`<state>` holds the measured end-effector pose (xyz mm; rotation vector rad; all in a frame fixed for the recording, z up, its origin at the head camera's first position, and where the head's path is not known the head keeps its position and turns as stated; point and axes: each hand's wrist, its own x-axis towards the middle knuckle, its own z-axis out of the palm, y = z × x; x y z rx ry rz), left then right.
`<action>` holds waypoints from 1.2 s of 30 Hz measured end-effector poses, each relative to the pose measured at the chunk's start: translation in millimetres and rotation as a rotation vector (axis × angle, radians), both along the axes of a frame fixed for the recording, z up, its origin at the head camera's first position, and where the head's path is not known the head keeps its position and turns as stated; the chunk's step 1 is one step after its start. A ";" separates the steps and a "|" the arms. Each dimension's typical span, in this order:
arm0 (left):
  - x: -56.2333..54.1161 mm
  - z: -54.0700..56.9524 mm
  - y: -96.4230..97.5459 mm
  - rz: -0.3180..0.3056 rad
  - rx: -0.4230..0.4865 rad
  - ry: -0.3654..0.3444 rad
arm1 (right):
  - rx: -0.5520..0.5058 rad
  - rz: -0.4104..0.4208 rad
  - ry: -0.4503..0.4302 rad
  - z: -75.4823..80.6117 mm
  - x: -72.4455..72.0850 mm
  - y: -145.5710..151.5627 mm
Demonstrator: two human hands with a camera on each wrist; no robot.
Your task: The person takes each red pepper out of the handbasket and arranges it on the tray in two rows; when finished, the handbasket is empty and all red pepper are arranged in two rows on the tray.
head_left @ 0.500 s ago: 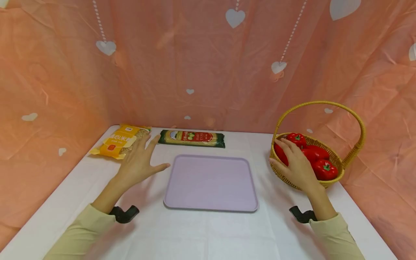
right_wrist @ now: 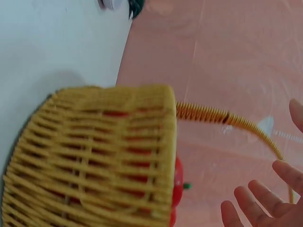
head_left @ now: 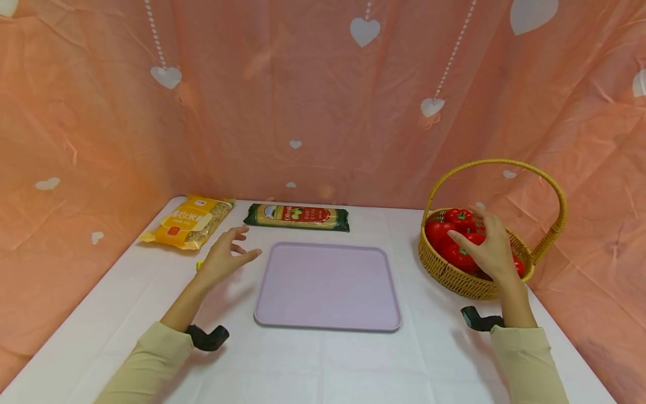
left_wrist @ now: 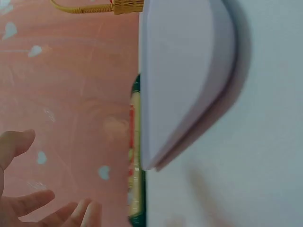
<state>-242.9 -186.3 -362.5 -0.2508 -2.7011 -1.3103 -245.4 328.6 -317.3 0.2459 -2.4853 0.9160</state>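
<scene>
A: Right hand (head_left: 488, 247)?
B: Over the basket (head_left: 444, 269), far right of the table (head_left: 323, 365). Fingers spread and loose above the red peppers (head_left: 456, 255), gripping nothing. Can't tell if the fingertips touch a pepper. Wrist view shows the fingers (right_wrist: 255, 210) straight beside the basket handle (right_wrist: 222, 117), apart from it.

A: Left hand (head_left: 222, 259)?
B: Released too. Fingers relaxed, slightly spread, hovering above the table just left of the tray (head_left: 327, 286). Not touching the tray. Left wrist view has the fingers (left_wrist: 28, 203) open in the air, holding nothing.

A: What's near it?
B: Yellow bag (head_left: 189, 220) at the far left, apart from the hand. Green packet (head_left: 296, 216) lies flat along the far edge, just beyond the tray. Small yellow bit on the table beside the hand's left edge, too small to identify.

A: Peppers' place?
B: All in the basket, right of the tray, well apart from it. Tray sits mid-table between the hands.

A: Background?
B: Orange cloth (head_left: 303, 101) with white hearts.
</scene>
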 end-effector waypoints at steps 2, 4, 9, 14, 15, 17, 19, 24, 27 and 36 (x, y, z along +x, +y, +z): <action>-2.4 -6.9 -0.5 -0.012 0.031 -0.042 | -0.030 -0.008 -0.027 0.7 -2.7 6.1; -3.9 -13.4 -0.1 -0.031 0.070 -0.081 | -0.054 -0.016 -0.054 1.1 -5.7 11.6; -8.5 -28.6 3.6 -0.091 0.173 -0.167 | -0.103 -0.022 -0.103 2.1 -13.3 24.4; -11.5 -38.9 7.8 -0.103 0.149 -0.243 | -0.126 -0.017 -0.120 3.8 -22.3 35.1; -11.8 -40.5 8.7 -0.103 0.141 -0.253 | -0.129 -0.018 -0.126 4.0 -24.1 36.8; -12.8 -43.9 10.5 -0.103 0.128 -0.262 | -0.133 -0.017 -0.142 4.3 -27.6 40.4; -14.1 -47.6 12.3 -0.105 0.120 -0.256 | -0.130 -0.018 -0.164 5.0 -30.4 44.0; -18.0 -55.2 15.7 -0.109 0.113 -0.207 | -0.113 -0.021 -0.230 6.9 -34.8 52.3; -20.0 -58.0 17.0 -0.115 0.118 -0.194 | -0.103 -0.027 -0.254 7.6 -36.2 55.6; -22.5 -61.9 21.4 -0.098 0.100 -0.180 | -0.121 -0.012 -0.327 5.1 -40.7 61.2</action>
